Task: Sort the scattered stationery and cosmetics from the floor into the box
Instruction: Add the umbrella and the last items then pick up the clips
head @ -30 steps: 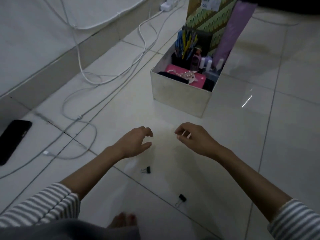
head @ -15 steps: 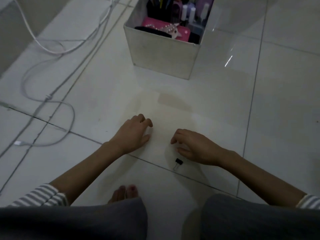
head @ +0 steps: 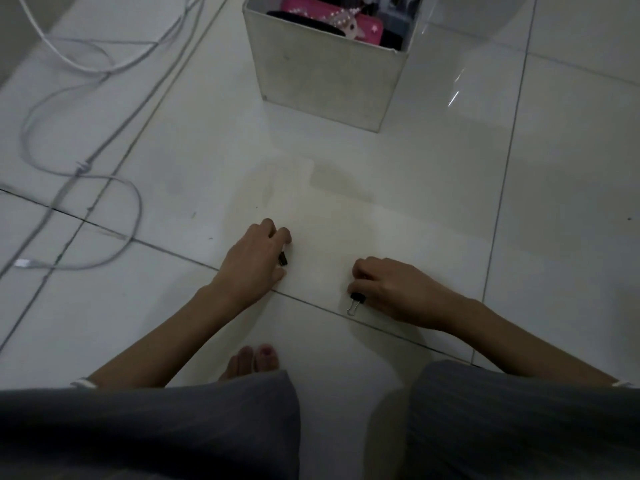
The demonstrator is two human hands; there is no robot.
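head view: we look down on a pale tiled floor (head: 450,188), with grey trousers (head: 138,434) filling the bottom edge. at the top stands the box (head: 325,81), square and light-walled. white cables (head: 104,69) loop over the tiles to its left. the left hand (head: 254,261) and the right hand (head: 391,289) are both low at the floor, apart from each other, fingers curled. a pink case (head: 346,27) lies inside the box among darker items we cannot make out. bare toes (head: 256,358) show between the knees. smallest are two clips. the left fingers and thumb pinch a small black clip (head: 283,259). the right hand seems to pinch the black body of a binder clip (head: 357,298), whose wire handle touches the floor. both clips are well short of the box.
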